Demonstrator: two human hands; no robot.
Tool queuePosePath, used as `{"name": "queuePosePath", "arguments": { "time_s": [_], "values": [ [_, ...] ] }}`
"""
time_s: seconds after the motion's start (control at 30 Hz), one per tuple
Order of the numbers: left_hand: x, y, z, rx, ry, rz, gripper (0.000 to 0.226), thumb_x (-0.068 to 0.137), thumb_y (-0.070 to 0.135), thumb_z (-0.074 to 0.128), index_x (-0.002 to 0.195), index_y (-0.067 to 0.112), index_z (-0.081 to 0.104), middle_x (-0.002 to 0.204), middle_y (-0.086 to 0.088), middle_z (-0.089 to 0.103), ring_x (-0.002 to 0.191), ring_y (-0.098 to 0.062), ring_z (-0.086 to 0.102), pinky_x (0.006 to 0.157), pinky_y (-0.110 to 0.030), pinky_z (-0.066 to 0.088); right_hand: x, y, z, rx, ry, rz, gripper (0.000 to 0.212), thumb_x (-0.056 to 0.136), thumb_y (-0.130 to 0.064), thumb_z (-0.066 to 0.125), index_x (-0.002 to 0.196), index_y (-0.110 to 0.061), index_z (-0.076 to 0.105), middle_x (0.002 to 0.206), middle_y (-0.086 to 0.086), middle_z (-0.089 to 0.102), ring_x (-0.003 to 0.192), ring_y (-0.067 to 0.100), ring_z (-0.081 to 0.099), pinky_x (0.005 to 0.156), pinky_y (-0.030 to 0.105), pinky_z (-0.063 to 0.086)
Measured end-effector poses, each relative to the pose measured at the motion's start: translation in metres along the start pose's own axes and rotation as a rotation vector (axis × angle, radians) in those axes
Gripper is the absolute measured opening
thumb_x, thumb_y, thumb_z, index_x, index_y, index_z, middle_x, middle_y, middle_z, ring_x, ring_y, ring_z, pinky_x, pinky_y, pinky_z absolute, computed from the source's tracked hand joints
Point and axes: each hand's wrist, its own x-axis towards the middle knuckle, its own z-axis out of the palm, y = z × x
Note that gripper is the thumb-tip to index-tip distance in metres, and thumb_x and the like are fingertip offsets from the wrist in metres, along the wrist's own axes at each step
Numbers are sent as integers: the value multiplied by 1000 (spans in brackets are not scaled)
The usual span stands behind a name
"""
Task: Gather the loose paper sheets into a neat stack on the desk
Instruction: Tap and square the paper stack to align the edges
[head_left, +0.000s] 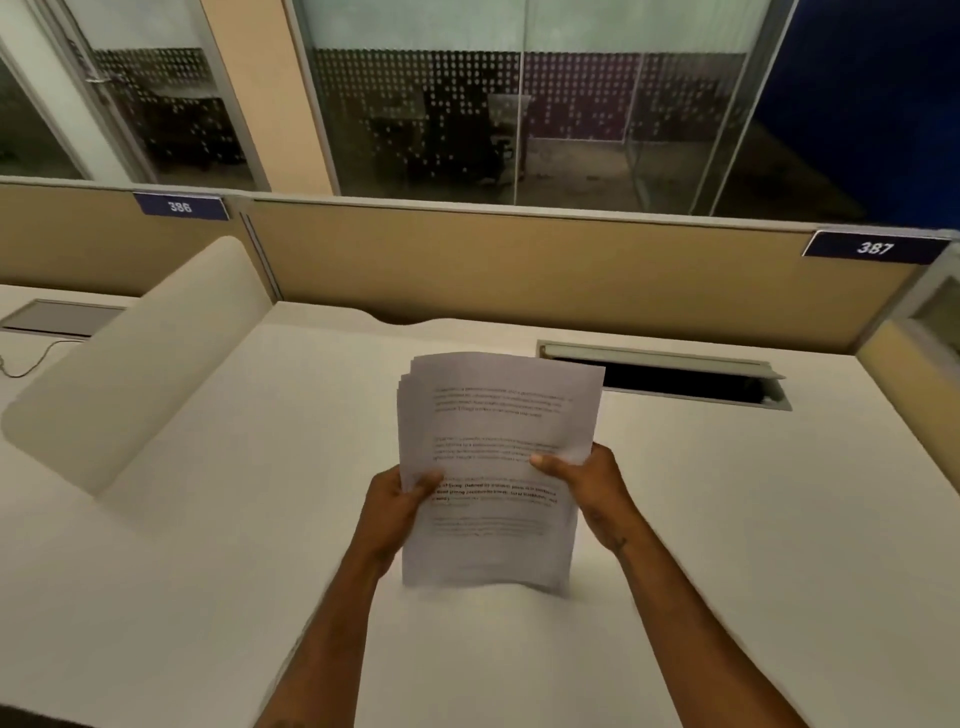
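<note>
A bundle of white printed paper sheets (496, 415) stands upright on its bottom edge on the white desk (727, 519), in the middle of the view. My left hand (397, 506) grips the bundle's left edge, thumb on the front page. My right hand (587, 480) grips the right edge the same way. The sheets' top left corners are slightly fanned and uneven. The lower edge rests on or just above the desk surface.
A rounded white side divider (135, 364) rises on the left. A tan partition (519, 265) with number plates 386 and 387 runs along the back. An open cable slot (670, 382) lies in the desk behind the papers to the right.
</note>
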Motion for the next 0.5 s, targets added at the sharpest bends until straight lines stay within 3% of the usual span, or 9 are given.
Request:
{"name": "queuePosePath", "arguments": {
  "time_s": [0.13,0.27,0.4,0.5],
  "values": [
    [2,13,-7,-5,48,72,20,92,34,71,105,20,78,105,-2,81,93,-22,77,76,-32,63,-2,-14,12,-57,17,-135,30,78,-12,82,106,-22,75,101,-1,79,89,20,76,71,31,64],
    [-7,13,-16,22,50,71,17,83,40,80,97,31,80,101,4,81,95,-24,76,72,-27,61,-12,-10,18,-97,-29,-131,39,77,-18,83,114,-20,72,106,2,77,96,24,73,78,36,63],
    [-10,34,-21,-58,34,141,67,60,54,90,117,23,73,110,3,79,100,-18,76,75,-28,61,-21,-24,29,-57,-10,-178,51,64,-50,79,107,-22,72,95,0,78,88,19,75,67,27,60],
    [-2,62,-15,-51,139,262,74,64,58,81,123,16,68,103,13,77,92,-7,74,68,-20,59,-17,-43,42,-76,116,-281,64,70,-67,59,102,-12,69,78,-3,69,68,8,67,56,18,53]
  ]
}}
